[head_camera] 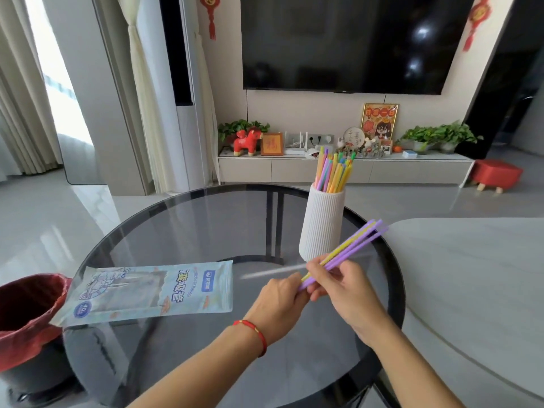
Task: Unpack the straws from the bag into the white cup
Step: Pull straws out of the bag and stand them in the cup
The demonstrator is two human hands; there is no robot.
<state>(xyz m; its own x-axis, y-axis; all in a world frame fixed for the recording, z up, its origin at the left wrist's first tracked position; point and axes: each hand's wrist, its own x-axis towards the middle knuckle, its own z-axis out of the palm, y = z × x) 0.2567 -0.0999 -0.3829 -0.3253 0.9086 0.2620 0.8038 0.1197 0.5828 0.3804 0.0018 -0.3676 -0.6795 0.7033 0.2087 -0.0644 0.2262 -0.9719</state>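
Above the near right part of the round glass worktop (182, 228), in the head view, both hands meet over a small bunch of straws (350, 248). The left hand (279, 301), with a red string bracelet (254, 334) at the wrist, has its fingers curled round the lower ends of the bunch. The right hand (338, 287) pinches the same straws a little higher up, thumb and fingers closed on them. The bunch is purple with one yellow straw among them, and it slants up and to the right, its tips ending just beside the lower right of the white cup (322, 222).

The white cup is tall and ribbed, standing upright on the worktop's far right part. It already holds many coloured straws (334, 172), pink, yellow, purple, blue and green, which fan out above its rim.

The bag (153, 290) lies flat on the left part of the worktop, pale blue with printed lettering, one corner overhanging the edge. A pale blurred streak lies between the bag and the hands; what it is cannot be told.

Beside the worktop at lower left stands a bin with a red liner (26, 313). Beyond are a low cabinet (294, 169) with ornaments and a wall-mounted television (347, 42).
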